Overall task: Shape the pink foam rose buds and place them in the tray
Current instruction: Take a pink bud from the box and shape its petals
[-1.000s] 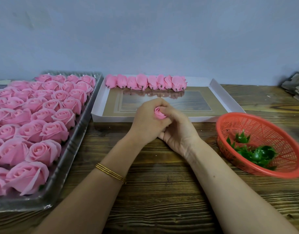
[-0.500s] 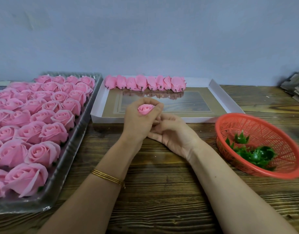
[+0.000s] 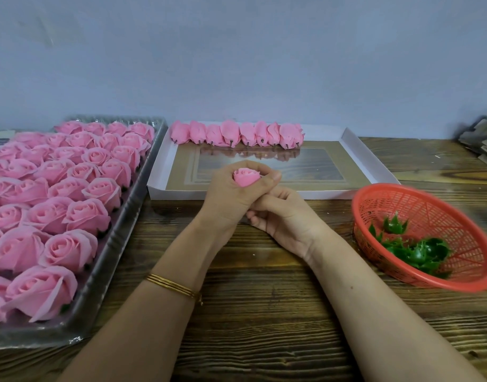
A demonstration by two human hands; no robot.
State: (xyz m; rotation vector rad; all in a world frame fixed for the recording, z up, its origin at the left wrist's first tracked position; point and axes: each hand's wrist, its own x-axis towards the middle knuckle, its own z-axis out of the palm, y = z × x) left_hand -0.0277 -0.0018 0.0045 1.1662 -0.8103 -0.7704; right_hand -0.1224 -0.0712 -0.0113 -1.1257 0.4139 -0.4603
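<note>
My left hand [image 3: 231, 197] grips a small pink foam rose bud [image 3: 246, 177] upright in its curled fingers, just over the near edge of the white tray [image 3: 181, 192]. My right hand [image 3: 287, 221] lies below and against the left hand, fingers loosely curled, with nothing visible in it. A row of several shaped pink buds [image 3: 236, 133] lies along the white tray's far edge, stems pointing toward me.
A clear plastic tray [image 3: 118, 244] full of open pink foam roses [image 3: 71, 202] fills the left side. A red mesh basket [image 3: 402, 194] with green calyx pieces [image 3: 418, 253] sits at the right. A stack of flat items [image 3: 482, 142] lies at the far right on the wooden table [image 3: 264, 326].
Both hands were wrapped round the bud; the right hand has let go and dropped lower. The left hand has lifted the bud slightly, so its top now shows.
</note>
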